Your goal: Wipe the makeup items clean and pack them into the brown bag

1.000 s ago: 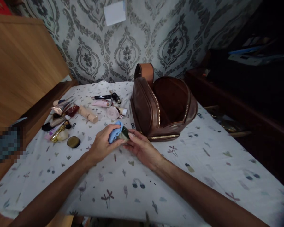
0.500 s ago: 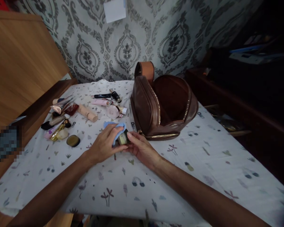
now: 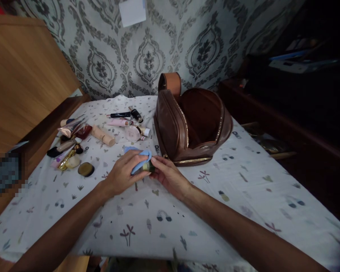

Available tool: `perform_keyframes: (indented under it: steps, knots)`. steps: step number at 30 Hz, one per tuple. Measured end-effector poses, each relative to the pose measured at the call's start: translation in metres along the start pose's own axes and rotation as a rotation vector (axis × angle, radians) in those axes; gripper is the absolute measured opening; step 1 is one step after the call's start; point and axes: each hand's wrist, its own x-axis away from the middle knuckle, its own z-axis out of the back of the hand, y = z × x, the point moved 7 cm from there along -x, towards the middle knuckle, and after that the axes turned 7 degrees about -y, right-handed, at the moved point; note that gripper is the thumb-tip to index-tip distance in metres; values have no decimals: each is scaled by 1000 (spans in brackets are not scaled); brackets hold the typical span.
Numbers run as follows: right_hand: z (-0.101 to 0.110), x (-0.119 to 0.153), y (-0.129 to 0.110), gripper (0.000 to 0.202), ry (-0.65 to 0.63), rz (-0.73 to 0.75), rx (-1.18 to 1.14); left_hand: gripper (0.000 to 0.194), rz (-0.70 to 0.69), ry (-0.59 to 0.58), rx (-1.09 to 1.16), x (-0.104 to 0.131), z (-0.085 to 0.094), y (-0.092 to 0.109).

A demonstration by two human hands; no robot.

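Note:
My left hand [image 3: 124, 170] is closed on a light blue cloth [image 3: 142, 162], which it presses against a small jar [image 3: 147, 167]. The jar looks pale yellow-green with a dark end; fingers and cloth cover most of it. From the other side, my right hand [image 3: 170, 175] grips the jar's dark end between thumb and fingers. Just beyond my right hand stands a brown leather bag [image 3: 170, 128], its zipped top gaping. A round dark-gold lid or compact [image 3: 85, 169] lies on the cloth-covered table to the left of my left hand.
Several cosmetics lie at the left and back of the printed tablecloth [image 3: 147, 234]: a beige tube [image 3: 102, 135], a pink tube [image 3: 118, 122], a round clear compact [image 3: 132, 133] and a black tube [image 3: 136, 114]. A wooden panel [image 3: 25, 75] borders the left side; patterned wallpaper rises behind.
The blue cloth now covers more of the jar's top and side, and the jar has turned slightly in my fingers. The whole view has shifted a little.

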Motion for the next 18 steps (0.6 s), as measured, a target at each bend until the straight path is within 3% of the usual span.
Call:
perform_keyframes:
  steps: [5, 10, 18]
  knots:
    - [1, -1, 2, 40, 21, 5, -65, 15, -186, 30, -116, 0, 1, 19]
    - [1, -1, 7, 34, 3, -24, -143, 11, -294, 68, -187, 4, 1, 31]
    - [-9, -1, 6, 27, -139, -123, -297, 17, -253, 185, -135, 4, 11, 28]
